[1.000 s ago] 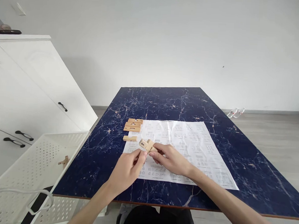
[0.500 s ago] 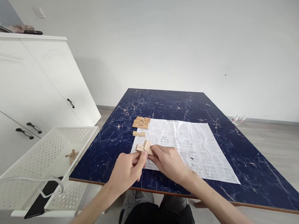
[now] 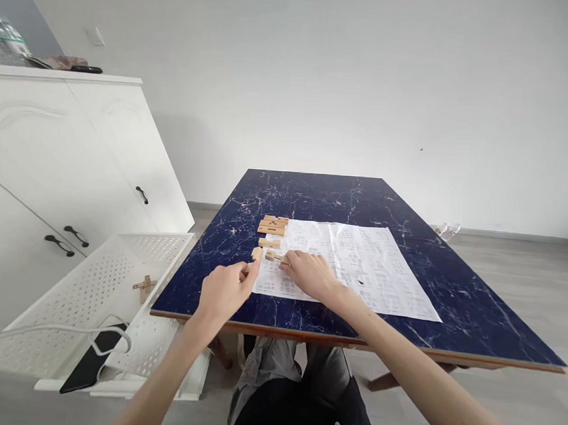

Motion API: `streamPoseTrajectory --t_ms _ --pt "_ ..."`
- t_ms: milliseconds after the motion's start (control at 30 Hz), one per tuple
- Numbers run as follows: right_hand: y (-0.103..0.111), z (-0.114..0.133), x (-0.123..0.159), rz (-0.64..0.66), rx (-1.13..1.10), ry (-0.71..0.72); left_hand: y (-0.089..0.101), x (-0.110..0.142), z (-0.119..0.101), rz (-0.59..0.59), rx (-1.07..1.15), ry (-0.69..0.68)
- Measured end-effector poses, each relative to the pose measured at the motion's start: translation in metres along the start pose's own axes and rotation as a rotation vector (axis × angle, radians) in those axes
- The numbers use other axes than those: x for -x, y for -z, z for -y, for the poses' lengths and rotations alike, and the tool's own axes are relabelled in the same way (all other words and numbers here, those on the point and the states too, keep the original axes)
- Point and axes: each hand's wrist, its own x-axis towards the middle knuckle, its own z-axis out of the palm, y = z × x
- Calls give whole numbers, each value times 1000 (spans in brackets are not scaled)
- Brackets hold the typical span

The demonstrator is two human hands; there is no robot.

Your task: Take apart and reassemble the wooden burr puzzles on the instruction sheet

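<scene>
My left hand (image 3: 224,290) pinches a small wooden block (image 3: 257,253) at the left edge of a printed paper sheet (image 3: 357,264). My right hand (image 3: 309,274) lies closed on the sheet, its fingertips on another wooden piece (image 3: 274,257) just right of that block. Both pieces rest low on the dark blue marbled table (image 3: 342,200). Beyond them lies a single wooden piece (image 3: 269,242), and farther back a small group of flat wooden pieces (image 3: 272,225).
A white perforated basket (image 3: 119,273) stands left of the table, holding a small wooden cross piece (image 3: 145,285), a black device (image 3: 90,364) and a white cable (image 3: 44,330). A white cabinet (image 3: 53,162) stands behind it. Clear shoes (image 3: 445,230) lie by the wall.
The two joined wooden pieces have come apart and gone down onto the table; my left hand has drawn one piece leftward. The camera view has pulled back from the table.
</scene>
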Motion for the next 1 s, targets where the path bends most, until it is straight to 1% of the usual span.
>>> streamPoseTrajectory --t_ms 100,167,267,333,400,533,633,733,833,1000 --pt "3 6 -26 28 -9 -9 6 -15 9 23 -81 -47" --pt "3 7 -38 32 -24 -19 12 -19 12 63 -126 -88" --pt "2 3 -38 1 -65 -40 19 -19 17 145 -183 -161" --pt "0 -5 -27 -37 -108 -49 20 -19 20 176 -214 -197" --pt "-2 -15 -12 -73 -168 -46 16 -24 21 189 -238 -224" --pt "-5 -42 20 -140 -306 -31 0 -47 18 197 -263 -287" --pt "-8 -64 42 -188 -425 -25 -11 -67 18 174 -279 -321" --pt "-9 -82 63 -232 -534 -44 -19 -78 21 117 -298 -307" --pt "-9 -96 82 -259 -621 -84 -27 -77 27 41 -296 -254" --pt "-13 -114 106 -303 -744 -165 -38 -61 35 -79 -240 -184"
